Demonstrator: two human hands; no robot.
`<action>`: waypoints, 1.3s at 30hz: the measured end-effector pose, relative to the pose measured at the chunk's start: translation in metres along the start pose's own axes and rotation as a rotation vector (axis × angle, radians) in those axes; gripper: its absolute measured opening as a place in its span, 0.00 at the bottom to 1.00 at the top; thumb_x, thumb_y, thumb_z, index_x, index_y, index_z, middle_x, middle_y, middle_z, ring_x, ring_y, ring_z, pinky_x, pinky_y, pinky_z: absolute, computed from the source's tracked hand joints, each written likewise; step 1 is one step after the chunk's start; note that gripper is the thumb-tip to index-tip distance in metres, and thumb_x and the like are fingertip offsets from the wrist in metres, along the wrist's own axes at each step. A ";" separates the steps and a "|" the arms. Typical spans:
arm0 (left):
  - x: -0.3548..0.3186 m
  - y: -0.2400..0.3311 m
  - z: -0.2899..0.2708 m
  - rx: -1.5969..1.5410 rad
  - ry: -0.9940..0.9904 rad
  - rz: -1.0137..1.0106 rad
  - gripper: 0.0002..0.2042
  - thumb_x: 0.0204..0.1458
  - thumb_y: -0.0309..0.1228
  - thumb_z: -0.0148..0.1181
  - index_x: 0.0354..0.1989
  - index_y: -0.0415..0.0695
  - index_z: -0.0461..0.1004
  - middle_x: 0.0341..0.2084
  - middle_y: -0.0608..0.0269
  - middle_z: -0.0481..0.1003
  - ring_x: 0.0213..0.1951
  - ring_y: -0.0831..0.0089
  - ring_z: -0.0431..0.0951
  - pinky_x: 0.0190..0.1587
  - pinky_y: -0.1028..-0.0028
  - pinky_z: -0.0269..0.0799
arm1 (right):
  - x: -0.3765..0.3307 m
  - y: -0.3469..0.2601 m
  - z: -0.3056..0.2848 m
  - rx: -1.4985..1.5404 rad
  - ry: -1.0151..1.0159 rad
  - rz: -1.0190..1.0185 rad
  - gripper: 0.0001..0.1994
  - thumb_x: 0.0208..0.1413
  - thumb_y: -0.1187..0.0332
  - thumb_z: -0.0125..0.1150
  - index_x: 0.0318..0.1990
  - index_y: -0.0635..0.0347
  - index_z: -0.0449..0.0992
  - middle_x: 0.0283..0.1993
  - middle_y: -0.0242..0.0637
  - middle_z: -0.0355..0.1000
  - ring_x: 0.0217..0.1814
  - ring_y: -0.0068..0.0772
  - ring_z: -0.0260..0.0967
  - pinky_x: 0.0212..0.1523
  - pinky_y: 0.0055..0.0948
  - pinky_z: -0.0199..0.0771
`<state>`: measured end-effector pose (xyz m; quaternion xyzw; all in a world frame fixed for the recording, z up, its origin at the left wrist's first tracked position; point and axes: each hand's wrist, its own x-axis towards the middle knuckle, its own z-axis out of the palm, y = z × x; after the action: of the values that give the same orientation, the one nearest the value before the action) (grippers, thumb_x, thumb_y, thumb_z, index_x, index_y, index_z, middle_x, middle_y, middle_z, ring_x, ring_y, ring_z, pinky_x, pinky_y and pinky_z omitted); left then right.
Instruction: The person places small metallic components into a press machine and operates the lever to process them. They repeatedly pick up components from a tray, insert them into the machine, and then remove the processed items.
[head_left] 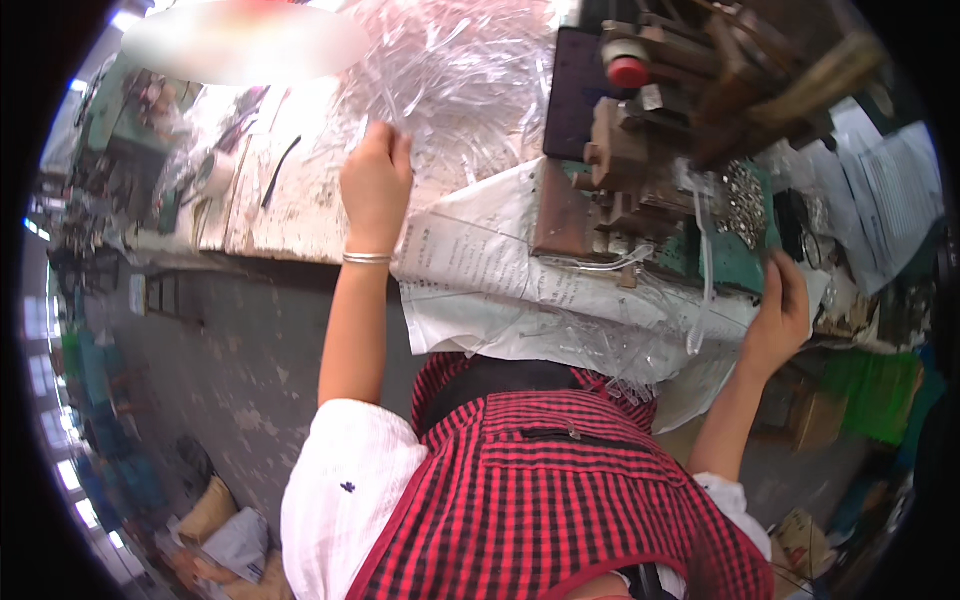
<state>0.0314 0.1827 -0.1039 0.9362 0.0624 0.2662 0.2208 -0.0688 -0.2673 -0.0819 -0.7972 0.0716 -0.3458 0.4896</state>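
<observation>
My left hand (376, 192) is over the bench at the near edge of a heap of clear plastic strips (460, 80). Its fingers are curled, and whatever they hold does not show. On the right, my right hand (782, 312) is at the front right of a green metal base (735, 265), fingers bent together; their contents are too small to make out. A pile of small metal parts (742, 205) lies on that base just beyond the fingertips. Between my hands stands a bench press (625, 160) with a red knob (627, 70). A clear strip (706, 260) hangs down in front of it.
Printed paper sheets (470, 245) cover the bench's front edge, with loose clear strips (620, 355) on them near my lap. A thin dark tool (281, 172) and a tape roll (215, 174) lie to the left. A green crate (875, 398) stands low at the right.
</observation>
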 end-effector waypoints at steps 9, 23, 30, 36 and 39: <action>-0.020 0.065 0.025 -0.682 0.063 -0.080 0.04 0.59 0.25 0.67 0.41 0.41 0.80 0.29 0.63 0.82 0.29 0.80 0.79 0.32 0.78 0.74 | 0.023 -0.064 0.111 0.482 -0.060 0.018 0.15 0.54 0.78 0.69 0.50 0.63 0.76 0.42 0.34 0.79 0.46 0.23 0.76 0.49 0.23 0.73; -0.044 0.216 -0.016 -0.569 0.184 1.106 0.11 0.44 0.27 0.76 0.34 0.44 0.78 0.40 0.56 0.81 0.26 0.72 0.79 0.26 0.74 0.75 | 0.039 -0.090 0.058 0.403 -0.424 -0.007 0.28 0.49 0.81 0.52 0.63 0.62 0.71 0.56 0.46 0.77 0.64 0.39 0.73 0.67 0.36 0.67; -0.037 0.215 0.013 -0.524 0.311 1.183 0.11 0.44 0.27 0.76 0.30 0.47 0.76 0.37 0.58 0.82 0.19 0.80 0.71 0.20 0.79 0.64 | 0.053 0.048 0.023 -0.109 0.040 -0.019 0.21 0.51 0.82 0.51 0.54 0.62 0.77 0.46 0.37 0.79 0.46 0.27 0.74 0.50 0.28 0.73; -0.043 0.213 0.012 -0.535 0.285 1.103 0.12 0.43 0.26 0.77 0.33 0.45 0.79 0.38 0.57 0.83 0.21 0.77 0.76 0.22 0.78 0.68 | 0.014 0.027 0.032 -0.461 -0.180 0.006 0.06 0.49 0.66 0.71 0.31 0.58 0.83 0.37 0.40 0.77 0.46 0.50 0.73 0.47 0.47 0.72; -0.058 0.210 0.001 -0.596 0.142 0.977 0.14 0.42 0.26 0.77 0.38 0.42 0.81 0.40 0.56 0.84 0.23 0.73 0.78 0.24 0.76 0.73 | 0.015 0.033 0.048 -0.609 -0.100 -0.032 0.07 0.49 0.65 0.72 0.32 0.57 0.83 0.37 0.39 0.77 0.48 0.48 0.73 0.47 0.46 0.72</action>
<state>-0.0177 -0.0187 -0.0383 0.7336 -0.4402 0.4055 0.3218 -0.0197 -0.2556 -0.1154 -0.9244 0.1353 -0.2763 0.2254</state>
